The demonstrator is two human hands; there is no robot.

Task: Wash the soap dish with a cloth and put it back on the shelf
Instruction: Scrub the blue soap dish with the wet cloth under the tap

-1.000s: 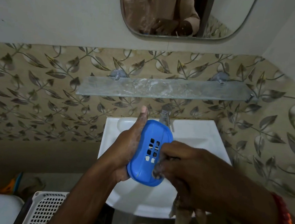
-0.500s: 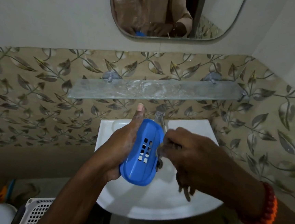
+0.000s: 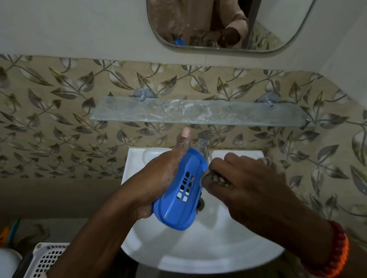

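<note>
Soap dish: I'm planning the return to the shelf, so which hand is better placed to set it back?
Left. The left hand already grips the soap dish below the shelf; the right hand holds the cloth.

left hand (image 3: 163, 177) gripping, right hand (image 3: 240, 183) curled.

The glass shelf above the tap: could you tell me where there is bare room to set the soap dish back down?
The glass shelf shows nothing on it between its two wall brackets. It is crowded below: the left hand grips the blue soap dish beside the tap, and the right hand holds a cloth there.
</note>
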